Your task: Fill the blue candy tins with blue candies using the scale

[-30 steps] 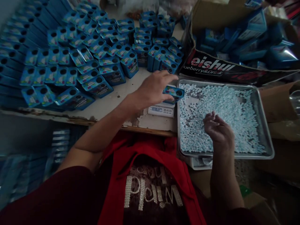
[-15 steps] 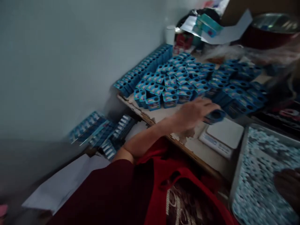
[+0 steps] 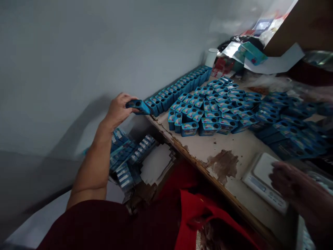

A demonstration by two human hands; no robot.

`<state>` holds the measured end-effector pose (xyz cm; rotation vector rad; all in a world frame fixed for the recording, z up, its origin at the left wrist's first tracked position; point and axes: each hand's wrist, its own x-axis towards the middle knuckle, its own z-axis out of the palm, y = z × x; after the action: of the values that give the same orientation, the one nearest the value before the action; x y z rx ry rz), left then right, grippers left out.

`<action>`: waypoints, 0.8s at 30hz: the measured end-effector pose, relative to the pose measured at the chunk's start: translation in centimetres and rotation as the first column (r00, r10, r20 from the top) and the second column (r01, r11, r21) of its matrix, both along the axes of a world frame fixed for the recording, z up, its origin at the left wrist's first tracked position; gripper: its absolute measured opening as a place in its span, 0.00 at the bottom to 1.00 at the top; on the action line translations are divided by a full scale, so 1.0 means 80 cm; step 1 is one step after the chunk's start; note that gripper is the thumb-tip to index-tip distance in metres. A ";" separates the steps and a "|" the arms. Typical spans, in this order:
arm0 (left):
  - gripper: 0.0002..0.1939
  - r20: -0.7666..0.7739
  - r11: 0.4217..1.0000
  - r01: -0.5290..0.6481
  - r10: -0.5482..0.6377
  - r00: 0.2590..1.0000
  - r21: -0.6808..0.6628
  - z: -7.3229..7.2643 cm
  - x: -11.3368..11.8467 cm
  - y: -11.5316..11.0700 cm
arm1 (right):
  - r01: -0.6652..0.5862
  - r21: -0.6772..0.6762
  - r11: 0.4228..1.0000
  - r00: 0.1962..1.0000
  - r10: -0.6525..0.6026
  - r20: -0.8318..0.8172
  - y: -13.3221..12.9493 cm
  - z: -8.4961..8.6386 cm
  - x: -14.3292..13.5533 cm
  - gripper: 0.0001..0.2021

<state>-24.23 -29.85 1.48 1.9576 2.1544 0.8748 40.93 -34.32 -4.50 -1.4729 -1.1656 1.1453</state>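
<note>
My left hand (image 3: 120, 108) is closed around a small blue box (image 3: 137, 105) with a round hole in its top. It holds the box off the table corner, at the near end of a row of matching blue boxes (image 3: 169, 96) along the wall. My right hand (image 3: 284, 178), blurred, is over the white scale (image 3: 265, 180) with its fingers curled in. What those fingers hold, if anything, is hidden. Many more blue boxes (image 3: 210, 125) stand upright in a loose cluster on the table (image 3: 192, 146).
Below the table edge at left lie stacked blue packs (image 3: 125, 177). A metal tray (image 3: 303, 229) of light blue pieces sits at lower right. A white cup (image 3: 212, 57) and an opened carton flap (image 3: 278, 66) are at the back. The wall (image 3: 91, 52) borders the table's left side.
My left hand has carried the blue box from over the scale leftward to the row's near end. My right hand has come from the tray to the scale. The view has shifted.
</note>
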 end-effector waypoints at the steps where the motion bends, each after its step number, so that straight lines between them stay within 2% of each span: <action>1: 0.29 0.014 0.999 0.041 -0.041 0.999 0.000 0.001 0.003 0.005 | -0.023 -0.012 1.000 0.999 0.023 0.045 0.008 0.012 -0.031 0.21; 2: 0.28 0.029 0.997 0.081 -0.081 0.996 0.006 0.004 0.011 0.012 | -0.059 -0.009 0.998 0.995 0.060 0.078 0.018 0.022 -0.064 0.23; 3: 0.28 0.046 0.992 0.122 -0.123 0.991 0.011 0.009 0.021 0.019 | -0.157 0.000 0.988 0.977 0.156 0.145 0.031 0.032 -0.097 0.26; 5: 0.28 0.088 0.981 0.192 -0.194 0.977 0.026 0.023 0.049 0.034 | -0.374 0.103 0.922 0.908 0.341 0.245 0.063 0.047 -0.164 0.30; 6: 0.29 0.108 0.975 0.222 -0.224 0.969 0.029 0.030 0.065 0.041 | -0.442 0.168 0.881 0.879 0.387 0.279 0.081 0.055 -0.194 0.30; 9: 0.28 0.118 0.942 0.336 -0.336 0.934 0.016 0.050 0.114 0.054 | -0.560 0.285 0.778 0.794 0.407 0.452 0.124 0.077 -0.267 0.32; 11: 0.24 0.105 0.897 0.442 -0.440 0.892 0.004 0.055 0.143 0.056 | -0.643 0.268 0.718 0.671 0.359 0.649 0.139 0.093 -0.296 0.32; 14: 0.22 0.114 0.808 0.589 -0.587 0.802 0.016 0.049 0.177 0.055 | -0.716 0.169 0.677 0.442 0.253 0.861 0.143 0.111 -0.309 0.29; 16: 0.22 0.133 0.769 0.638 -0.637 0.759 0.041 0.040 0.194 0.056 | -0.731 0.126 0.671 0.367 0.231 0.901 0.142 0.113 -0.301 0.27; 19: 0.19 0.156 0.715 0.691 -0.698 0.699 0.105 0.025 0.217 0.067 | -0.739 0.144 0.658 0.388 0.242 0.889 0.149 0.100 -0.276 0.25; 22: 0.15 0.182 0.609 0.777 -0.792 0.583 0.159 0.012 0.228 0.084 | -0.719 0.212 0.662 0.483 0.257 0.837 0.158 0.083 -0.248 0.23; 23: 0.15 0.195 0.584 0.794 -0.809 0.554 0.167 0.007 0.225 0.090 | -0.706 0.230 0.669 0.523 0.275 0.807 0.160 0.079 -0.240 0.24; 24: 0.17 0.211 0.585 0.792 -0.808 0.550 0.176 0.000 0.219 0.094 | -0.688 0.245 0.683 0.568 0.296 0.768 0.162 0.077 -0.231 0.25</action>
<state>-6.69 -22.34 1.51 2.3131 0.8567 0.9198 22.42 -21.38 1.62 -1.1245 -2.3618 0.4917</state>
